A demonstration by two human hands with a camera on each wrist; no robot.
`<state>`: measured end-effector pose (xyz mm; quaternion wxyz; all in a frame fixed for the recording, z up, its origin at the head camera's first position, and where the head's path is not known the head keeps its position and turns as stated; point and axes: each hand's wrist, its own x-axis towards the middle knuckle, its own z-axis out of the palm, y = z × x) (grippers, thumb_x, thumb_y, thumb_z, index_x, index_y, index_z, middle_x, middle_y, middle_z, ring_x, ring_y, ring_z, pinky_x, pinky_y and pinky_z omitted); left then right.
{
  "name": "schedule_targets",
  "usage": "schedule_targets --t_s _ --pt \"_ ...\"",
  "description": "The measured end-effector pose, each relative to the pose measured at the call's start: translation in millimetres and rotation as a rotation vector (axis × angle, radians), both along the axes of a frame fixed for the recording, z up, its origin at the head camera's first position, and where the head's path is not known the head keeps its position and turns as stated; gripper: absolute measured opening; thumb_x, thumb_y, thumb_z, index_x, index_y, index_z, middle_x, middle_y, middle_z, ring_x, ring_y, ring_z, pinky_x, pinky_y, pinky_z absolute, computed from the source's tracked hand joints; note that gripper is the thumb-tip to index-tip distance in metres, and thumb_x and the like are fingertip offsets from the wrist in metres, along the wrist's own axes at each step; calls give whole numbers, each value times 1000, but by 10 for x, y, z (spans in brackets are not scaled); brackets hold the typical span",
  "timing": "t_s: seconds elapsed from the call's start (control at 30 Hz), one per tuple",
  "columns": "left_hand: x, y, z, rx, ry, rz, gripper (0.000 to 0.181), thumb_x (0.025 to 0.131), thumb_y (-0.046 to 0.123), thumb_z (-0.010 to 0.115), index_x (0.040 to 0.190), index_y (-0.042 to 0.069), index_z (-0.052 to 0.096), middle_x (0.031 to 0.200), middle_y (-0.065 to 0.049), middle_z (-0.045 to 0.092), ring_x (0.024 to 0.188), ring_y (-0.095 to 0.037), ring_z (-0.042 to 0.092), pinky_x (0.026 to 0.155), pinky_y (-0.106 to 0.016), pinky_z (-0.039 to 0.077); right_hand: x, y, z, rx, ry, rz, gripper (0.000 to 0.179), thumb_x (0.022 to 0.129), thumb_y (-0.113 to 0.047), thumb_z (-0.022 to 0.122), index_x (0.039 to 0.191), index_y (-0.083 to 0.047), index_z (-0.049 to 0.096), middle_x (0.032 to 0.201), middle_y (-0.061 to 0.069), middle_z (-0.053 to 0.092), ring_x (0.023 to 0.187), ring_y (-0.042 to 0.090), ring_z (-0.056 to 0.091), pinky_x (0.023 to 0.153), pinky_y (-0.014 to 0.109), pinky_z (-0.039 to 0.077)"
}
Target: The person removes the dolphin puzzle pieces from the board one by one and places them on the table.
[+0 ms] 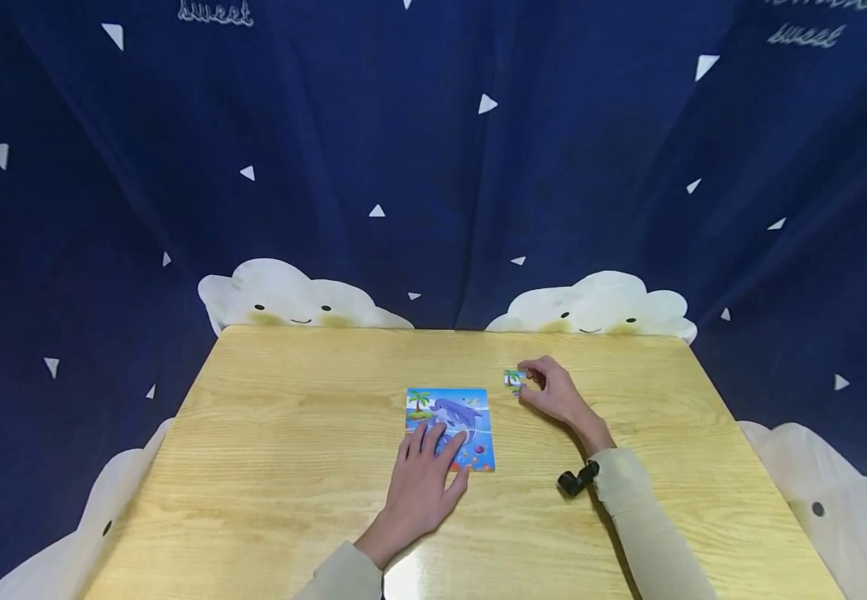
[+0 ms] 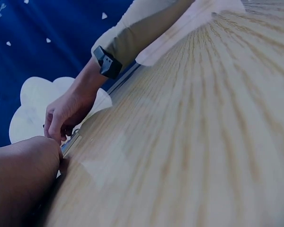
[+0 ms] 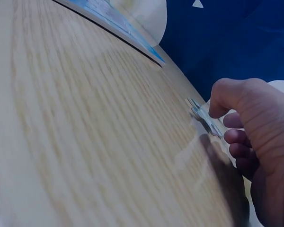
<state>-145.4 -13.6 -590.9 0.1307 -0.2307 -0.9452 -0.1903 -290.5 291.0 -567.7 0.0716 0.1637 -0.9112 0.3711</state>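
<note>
A square dolphin picture (image 1: pixel 458 407), blue with a palm tree at one corner, lies flat on the wooden table. My left hand (image 1: pixel 420 485) rests over its lower left part, fingers spread and covering some of the image. To the right, my right hand (image 1: pixel 553 392) pinches a small puzzle piece (image 1: pixel 512 380) showing a palm tree, thumb and index finger at opposite edges. In the right wrist view the puzzle piece (image 3: pixel 201 115) has a notched outline and casts a shadow on the wood; the index fingertip is hidden behind the thumb.
The light wooden table (image 1: pixel 291 392) ends at a dark blue curtain (image 1: pixel 403 125) with white triangles and cloud shapes. A black wrist device (image 1: pixel 578 480) sits on the right forearm. In the right wrist view the picture's edge (image 3: pixel 128 30) shows at the top.
</note>
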Motion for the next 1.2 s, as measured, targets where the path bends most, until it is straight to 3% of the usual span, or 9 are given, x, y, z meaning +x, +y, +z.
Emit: schedule_targets --t_s 0.2,0.4,0.63,1.03,1.2 --pt "14 -1 8 3 -12 -4 53 104 52 49 153 32 52 151 -7 47 147 -38 35 113 -57 34 36 -9 -6 44 0 -9 39 85 -10 72 122 2 71 96 11 56 82 22 47 71 31 39" --pt "22 11 2 17 18 -3 52 103 51 51 151 30 55 149 -8 49 145 -39 38 112 -57 35 30 -4 11 35 -15 -7 37 87 -6 73 123 3 70 97 11 55 82 23 47 71 32 39" --pt "8 30 25 11 -8 -3 52 104 52 49 152 31 53 151 -7 48 147 -38 35 114 -56 33 49 -48 43 8 39 -9 36 86 -3 72 121 3 71 95 11 57 81 20 47 70 30 40" --pt "-23 22 9 -3 22 1 53 104 54 48 152 31 54 151 -7 47 146 -38 36 113 -56 33 232 -411 144 -31 12 140 32 85 2 68 117 -1 73 91 6 59 77 18 48 67 27 42" --pt "1 5 -1 -2 15 -4 53 104 53 48 152 30 54 150 -8 48 146 -39 36 113 -57 33 325 -633 158 27 -21 224 31 85 -1 69 116 -1 73 89 1 58 77 15 49 68 26 42"
